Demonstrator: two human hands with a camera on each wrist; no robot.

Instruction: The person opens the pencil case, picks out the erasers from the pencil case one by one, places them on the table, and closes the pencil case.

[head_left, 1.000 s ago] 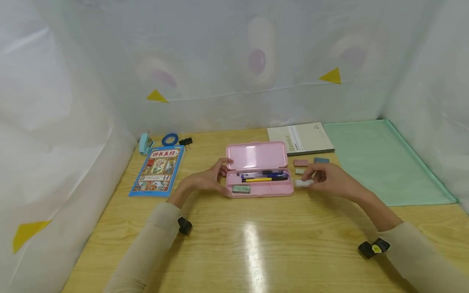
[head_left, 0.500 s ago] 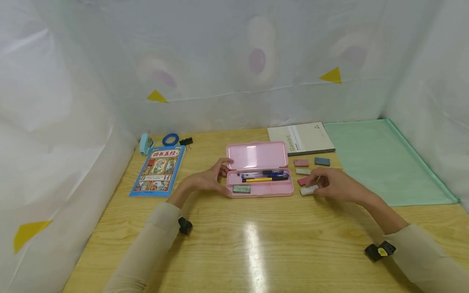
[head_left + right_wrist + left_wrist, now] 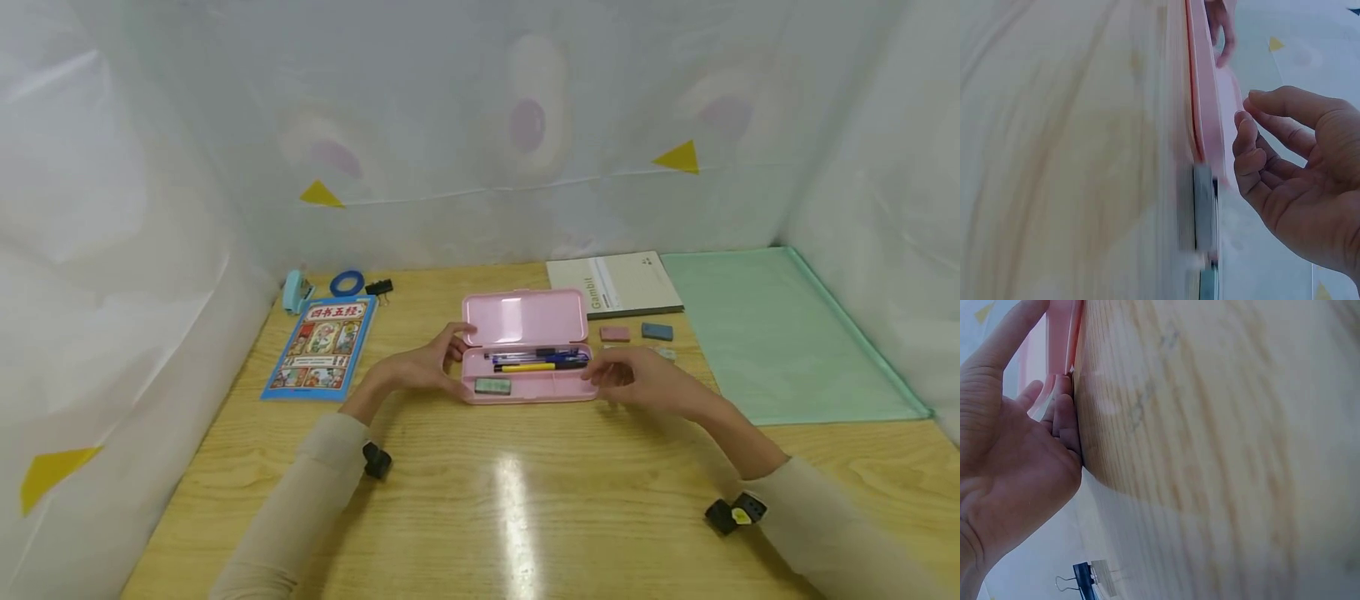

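Note:
An open pink pencil case (image 3: pixel 525 318) lies in the middle of the wooden table (image 3: pixel 525 500). Its tray holds several pens (image 3: pixel 536 361) and a grey-green eraser (image 3: pixel 493 386). My left hand (image 3: pixel 431 367) grips the case's left end, thumb on the lid, fingers at the tray's front corner; the left wrist view shows this hand (image 3: pixel 1016 456) against the pink case (image 3: pixel 1060 344). My right hand (image 3: pixel 637 383) hovers at the case's right end. In the right wrist view its fingers (image 3: pixel 1254 156) are loosely curled and hold nothing, beside the pink case (image 3: pixel 1207 94) and a grey eraser (image 3: pixel 1204 206).
A pink eraser (image 3: pixel 615 333), a blue eraser (image 3: pixel 657 332) and a pale eraser (image 3: pixel 663 354) lie right of the case. Behind are a Gambit notebook (image 3: pixel 615 285) and a green mat (image 3: pixel 780 333). A blue picture book (image 3: pixel 321 348), tape roll (image 3: pixel 348 283) and binder clip (image 3: pixel 378 287) lie left.
My right hand has moved left from the loose erasers to the case's right end. The white eraser it touched is out of sight behind it. The left hand has stayed put.

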